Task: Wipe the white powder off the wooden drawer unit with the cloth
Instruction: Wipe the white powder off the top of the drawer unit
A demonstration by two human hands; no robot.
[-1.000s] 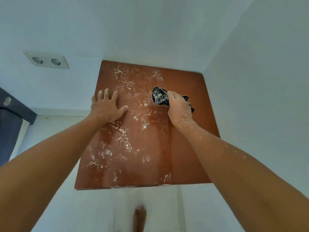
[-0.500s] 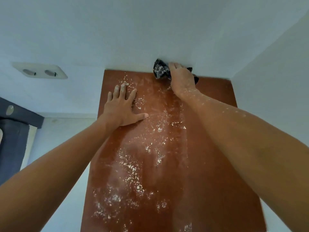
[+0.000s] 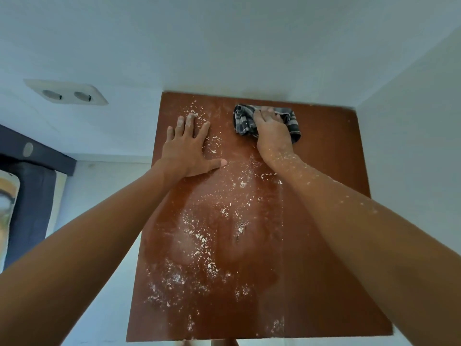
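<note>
Walls: The white walls [image 3: 224, 46] filled the top and right of the frame and met in a corner at the upper right.
Drawer unit: The top of the wooden drawer unit [image 3: 324, 171] was a big red-brown board in the middle of the frame. It sat pushed into the corner, with its far edge and right edge against the walls.
White powder: The white powder [image 3: 199, 238] lay in specks and clumps down the middle and left of the board. The right strip of the board looked mostly clean. Some powder also stuck to the right forearm.
Bed: A dark blue bed [image 3: 27, 196] showed at the left edge of the frame.
Left hand: The left hand [image 3: 189, 151] lay flat on the board at the upper middle, fingers straight and spread, thumb out to the right. It held nothing.
Right hand: The right hand [image 3: 272, 131] pressed down on the cloth, fingers curled over it and gripping it.
Cloth: The dark checked cloth [image 3: 243, 121] was bunched up near the far edge of the board, right of the left hand.
Socket: A white double wall socket [image 3: 66, 92] sat at the upper left.
</note>
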